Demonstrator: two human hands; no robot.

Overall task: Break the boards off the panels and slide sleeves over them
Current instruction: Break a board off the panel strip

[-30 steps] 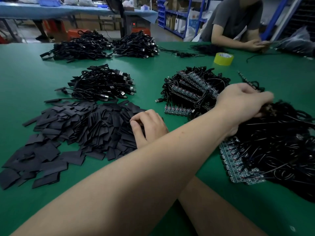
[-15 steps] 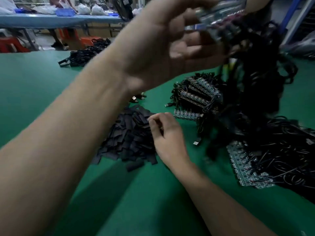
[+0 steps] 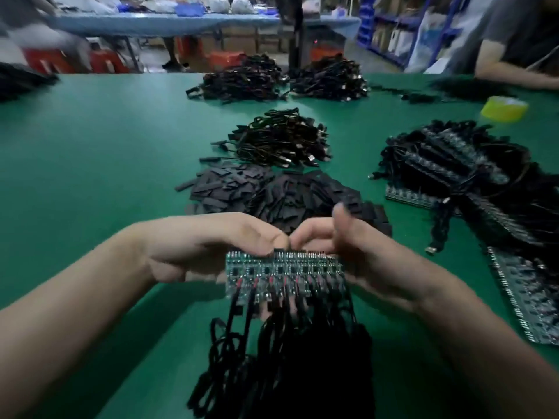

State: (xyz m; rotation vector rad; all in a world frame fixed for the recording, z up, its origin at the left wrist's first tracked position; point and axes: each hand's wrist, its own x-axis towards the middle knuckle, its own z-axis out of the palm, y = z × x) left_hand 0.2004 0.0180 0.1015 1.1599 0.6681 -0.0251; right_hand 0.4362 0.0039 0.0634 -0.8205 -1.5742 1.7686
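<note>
Presently one panel [image 3: 284,273] of boards is up off the table [image 3: 90,161], near centre, held between two hands. Left hand [image 3: 211,246] grips its left end, fingers curled over the top edge. Right hand [image 3: 369,255] grips the right end, thumb raised clear. Black cables [image 3: 287,358] hang from its lower edge; blur stops me counting boards or leads. Just beyond the hands lies one loose pile of black sleeves [image 3: 272,195]. Further out I count three cable heaps [image 3: 281,140]. On the right are one stack of wired panels [image 3: 453,164] and one yellow tape roll [image 3: 503,108].
</note>
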